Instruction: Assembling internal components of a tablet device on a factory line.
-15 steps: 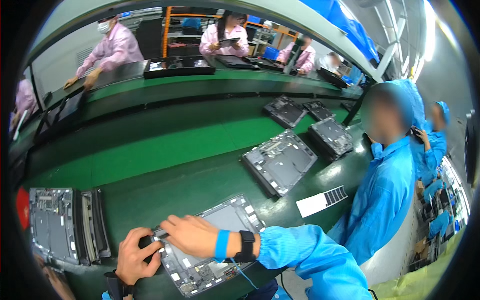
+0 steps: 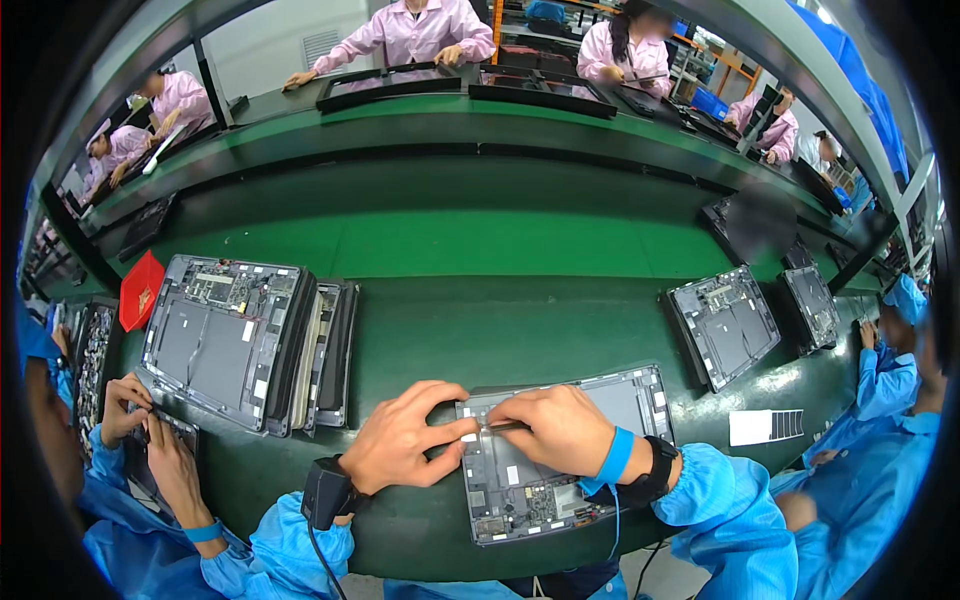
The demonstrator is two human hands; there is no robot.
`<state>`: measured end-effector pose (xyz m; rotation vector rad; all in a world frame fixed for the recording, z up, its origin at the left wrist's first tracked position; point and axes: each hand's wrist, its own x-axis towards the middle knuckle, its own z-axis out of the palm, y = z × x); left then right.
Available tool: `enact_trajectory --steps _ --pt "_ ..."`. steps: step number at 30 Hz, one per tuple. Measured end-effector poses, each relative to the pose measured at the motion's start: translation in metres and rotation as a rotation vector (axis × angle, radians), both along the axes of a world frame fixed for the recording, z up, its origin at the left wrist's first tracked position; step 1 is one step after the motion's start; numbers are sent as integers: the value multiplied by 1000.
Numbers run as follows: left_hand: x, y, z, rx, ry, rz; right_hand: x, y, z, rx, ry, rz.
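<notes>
Your left hand [image 2: 408, 440] half-wide at a panel [image 2: 530, 492], your right hand [image 2: 555, 430] pinching a small dark thing [image 2: 512, 427], by the table's [image 2: 405, 548] near edge

Red object [image 2: 141, 288] left; black-striped white sheet [image 2: 751, 428] right.

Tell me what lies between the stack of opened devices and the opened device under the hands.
In the head view, the left hand lies between the stack and the opened device, with green benchtop showing around it.
</notes>
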<state>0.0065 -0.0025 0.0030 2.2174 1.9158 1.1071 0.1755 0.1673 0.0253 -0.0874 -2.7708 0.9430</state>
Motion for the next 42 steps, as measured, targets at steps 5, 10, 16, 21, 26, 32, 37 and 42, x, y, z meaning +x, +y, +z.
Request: enact_trajectory --steps 5,10,16,21,26,32,37,42 --pt "-1 4 -3 -30 -33 -9 4 -2 8 102 -53 -21" --pt "0 3 3 -67 -34 -6 2 -7 11 191 -46 -8" --pt "2 7 1 -75 -30 7 3 2 23 226 -26 -99" --pt "0 6 -1 -23 -5 13 -16 11 36 -247 143 -127" --pt "0 6 -3 -45 -40 4 -13 17 17 -746 -189 -108" --pt "0 -7 9 -95 -39 35 -7 13 11 -580 -119 -42" --pt "-1 8 -3 -28 -32 0 -5 15 -1 -486 17 -6" --pt "-2 5 -1 -37 -21 7 -5 15 2 -587 -70 -30"
